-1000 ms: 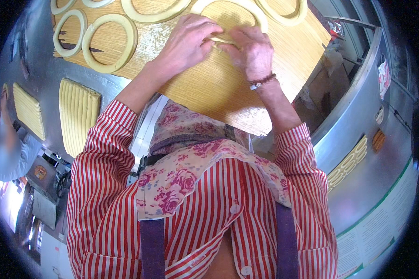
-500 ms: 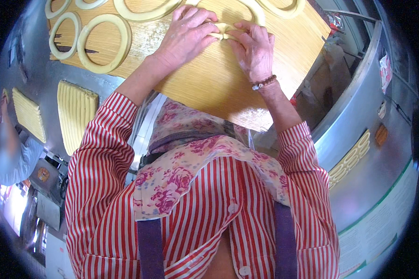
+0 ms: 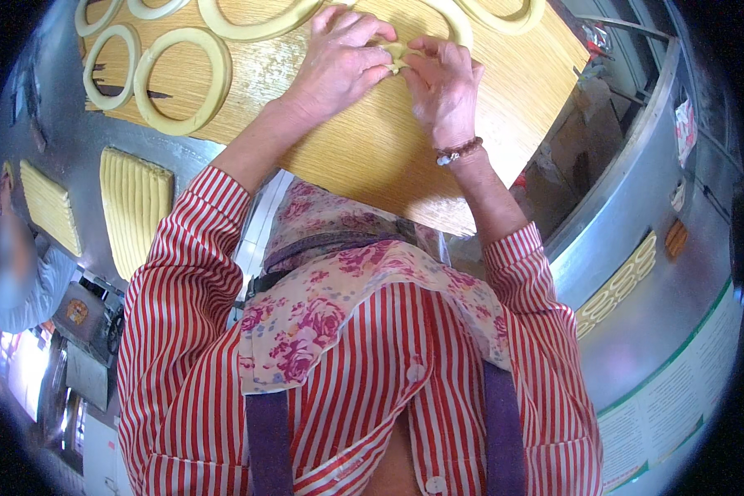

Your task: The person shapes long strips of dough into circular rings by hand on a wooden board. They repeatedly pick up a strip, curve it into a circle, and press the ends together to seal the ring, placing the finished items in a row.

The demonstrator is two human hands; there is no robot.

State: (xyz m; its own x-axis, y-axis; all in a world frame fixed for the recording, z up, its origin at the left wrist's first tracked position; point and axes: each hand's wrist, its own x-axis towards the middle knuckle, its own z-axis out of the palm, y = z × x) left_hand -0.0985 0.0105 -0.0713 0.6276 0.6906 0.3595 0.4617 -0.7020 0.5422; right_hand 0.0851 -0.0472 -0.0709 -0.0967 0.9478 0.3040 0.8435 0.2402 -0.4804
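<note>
Between my two hands is the joint of a large dough ring (image 3: 456,18), whose curve runs up behind my right hand to the picture's top edge. My left hand (image 3: 343,62) closes on the dough from the left, thumb and fingers pinching it. From the right, my right hand (image 3: 445,83), with a beaded bracelet (image 3: 459,151) at its wrist, pinches the facing end. The pinched dough (image 3: 398,56) looks flattened and folded where the fingertips almost meet. Under both hands lies the wooden board (image 3: 372,165); my fingers hide part of the joint.
Finished dough rings (image 3: 183,81) lie at the board's left, with more along the top. Ridged slabs of dough strips (image 3: 135,211) rest on the metal surface to the left. A person (image 3: 29,281) stands at far left. A tray of small rings (image 3: 620,285) is at right.
My fingertips have come closer together over the joint, and the dough between them is more folded. My right wrist has shifted slightly left.
</note>
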